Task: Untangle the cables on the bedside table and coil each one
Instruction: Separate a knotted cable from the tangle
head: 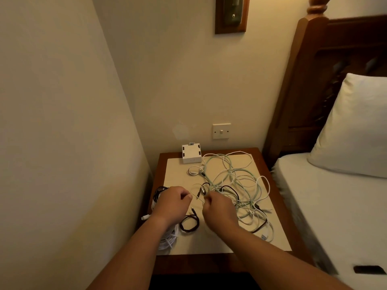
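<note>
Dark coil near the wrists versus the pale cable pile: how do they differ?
The small dark brown cable coil is wound into a compact ring; the far larger pale green and white cable tangle sprawls in loose crossing loops. Neither hand holds the coil; the left hand and right hand pinch a thin pale strand at the tangle's edge. Both lie on the cream mat.

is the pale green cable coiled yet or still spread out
Still spread out: the pale green cable lies in wide loose loops over the mat, tangled with white cables and a dark cable.
</note>
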